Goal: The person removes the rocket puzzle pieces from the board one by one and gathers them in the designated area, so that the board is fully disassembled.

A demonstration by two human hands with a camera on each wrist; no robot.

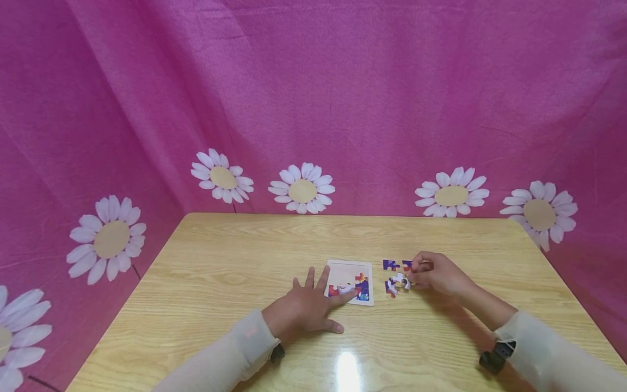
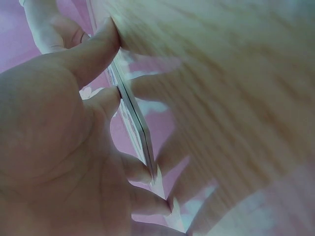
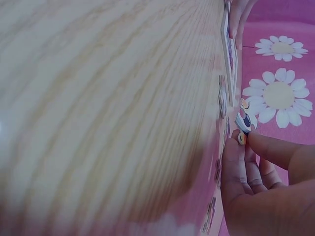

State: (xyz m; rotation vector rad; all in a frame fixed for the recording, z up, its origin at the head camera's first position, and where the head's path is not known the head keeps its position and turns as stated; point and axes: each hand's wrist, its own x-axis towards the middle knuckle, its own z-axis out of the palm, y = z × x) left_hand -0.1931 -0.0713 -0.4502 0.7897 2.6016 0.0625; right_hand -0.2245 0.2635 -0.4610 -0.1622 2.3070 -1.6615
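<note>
A white-rimmed puzzle tray [image 1: 372, 277] lies on the table, with several colourful pieces [image 1: 362, 287] fitted along its right and lower parts. My left hand [image 1: 306, 306] rests over the tray's left and lower edge, fingers spread and straight, the index finger reaching across onto the pieces. In the left wrist view the tray's edge [image 2: 135, 110] runs past those fingers. To the right of the tray, my right hand [image 1: 438, 275] pinches a white puzzle piece with an eye and orange on it [image 3: 246, 120] between thumb and fingers. It is tilted up, just above the table.
Loose purple puzzle pieces [image 1: 389, 265] lie right of the tray, one partly behind the right fingers. Another loose piece [image 1: 390, 287] is close to the held one. The wooden table [image 1: 235, 256] ends at a pink curtain [image 1: 343, 109] with printed daisies.
</note>
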